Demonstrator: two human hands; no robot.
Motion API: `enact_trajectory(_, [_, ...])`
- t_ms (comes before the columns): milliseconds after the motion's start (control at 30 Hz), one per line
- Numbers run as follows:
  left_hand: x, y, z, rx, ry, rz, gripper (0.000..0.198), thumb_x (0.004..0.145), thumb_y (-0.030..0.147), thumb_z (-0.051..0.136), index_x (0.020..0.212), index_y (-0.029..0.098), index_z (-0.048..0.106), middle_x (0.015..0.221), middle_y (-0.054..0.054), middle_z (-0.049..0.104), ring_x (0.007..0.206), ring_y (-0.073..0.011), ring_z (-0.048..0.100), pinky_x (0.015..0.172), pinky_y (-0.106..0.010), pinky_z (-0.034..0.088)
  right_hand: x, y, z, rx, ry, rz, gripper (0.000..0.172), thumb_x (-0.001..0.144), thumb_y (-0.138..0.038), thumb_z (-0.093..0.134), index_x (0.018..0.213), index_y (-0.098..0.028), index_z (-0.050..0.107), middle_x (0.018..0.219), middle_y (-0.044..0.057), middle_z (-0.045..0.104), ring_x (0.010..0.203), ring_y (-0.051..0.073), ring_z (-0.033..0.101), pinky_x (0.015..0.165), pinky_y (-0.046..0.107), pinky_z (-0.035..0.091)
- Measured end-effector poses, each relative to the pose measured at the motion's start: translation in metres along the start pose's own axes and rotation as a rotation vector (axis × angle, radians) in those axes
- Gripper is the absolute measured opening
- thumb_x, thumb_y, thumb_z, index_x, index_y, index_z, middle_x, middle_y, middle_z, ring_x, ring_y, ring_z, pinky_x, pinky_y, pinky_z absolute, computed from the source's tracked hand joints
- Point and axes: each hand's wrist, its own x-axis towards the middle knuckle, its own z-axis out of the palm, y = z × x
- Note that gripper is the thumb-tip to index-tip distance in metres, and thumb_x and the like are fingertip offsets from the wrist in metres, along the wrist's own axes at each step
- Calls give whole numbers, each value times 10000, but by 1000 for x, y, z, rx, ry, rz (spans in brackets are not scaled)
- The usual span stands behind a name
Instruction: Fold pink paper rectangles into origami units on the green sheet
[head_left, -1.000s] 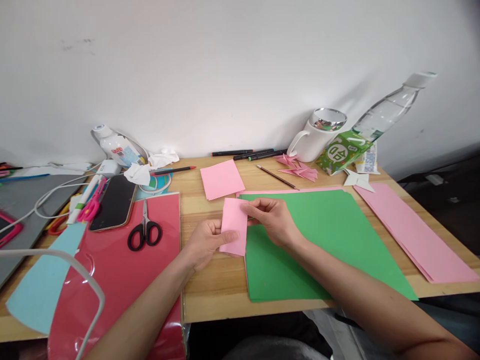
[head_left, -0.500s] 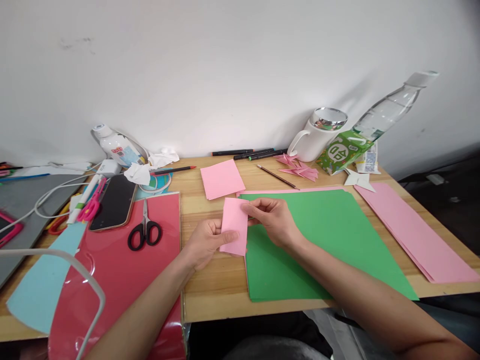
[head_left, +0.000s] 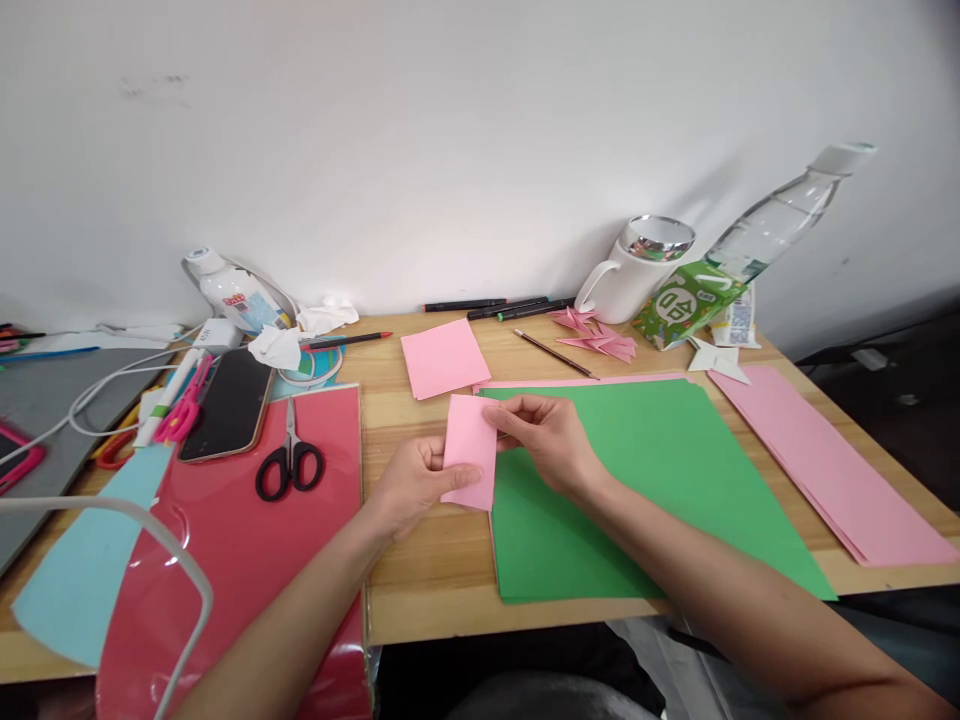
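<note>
A folded pink paper (head_left: 470,440), a narrow upright rectangle, is held between both hands above the wooden table. My left hand (head_left: 420,475) grips its lower left side, thumb across the front and fingers behind. At the upper right edge, my right hand (head_left: 544,430) pinches it between thumb and fingers; the fingertips behind the paper are hidden. Just beyond lies a small stack of pink square papers (head_left: 445,358). Under my right forearm are large green sheets (head_left: 637,480) with pink ones beneath. Black-handled scissors (head_left: 289,460) rest on the red sheet to the left.
Folded pink paper pieces (head_left: 600,338), a pencil (head_left: 555,353) and markers (head_left: 465,305) lie toward the wall. A white mug (head_left: 630,275), green box (head_left: 686,305) and bottle (head_left: 787,220) stand back right. Pink strips (head_left: 832,465) lie right; a phone (head_left: 227,405) and a white cable (head_left: 180,550) are left.
Both hands keep their hold on the folded pink paper. The left thumb has shifted very slightly to the right along it; everything else stays in place.
</note>
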Motion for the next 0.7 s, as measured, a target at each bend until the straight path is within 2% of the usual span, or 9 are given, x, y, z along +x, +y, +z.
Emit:
enact_trajectory(167, [0,3,3,49,0,11,476,529,369,841,885,93,686,746,-65,727,616,-174,663,551,-275,549,1,0,-2,-27,-12,-10,345,533,-425,811,596,-124,656,573,-10,650,520,87,581,492,212,523])
enact_trajectory(333, [3,1,3,114,35,98,439,543,400,821,829,106,667,690,-33,701,590,-169,643,549,-302,561,4,1,-4,-72,-48,-57,373,549,-451,801,635,-122,650,600,-10,646,555,92,589,518,217,535])
enact_trajectory(467, [3,-3,1,188,56,158,413,569,398,795,836,117,654,768,-38,696,649,-178,636,562,-315,561,-1,-2,-9,-125,-99,-75,383,584,-469,778,647,-120,632,591,-17,625,539,89,585,547,236,547])
enact_trajectory(600, [-1,-1,3,296,47,177,333,590,350,772,773,112,628,805,-62,686,715,-187,642,581,-268,527,-14,-4,-20,-210,-97,-73,397,616,-489,755,694,-122,624,623,-5,638,555,106,618,581,258,561])
enact_trajectory(700, [-5,1,10,300,38,171,400,578,289,768,894,122,589,803,-60,684,712,-189,654,569,-252,512,-22,0,-32,-285,-83,-61,392,644,-494,732,730,-131,610,620,4,645,543,121,630,572,266,556])
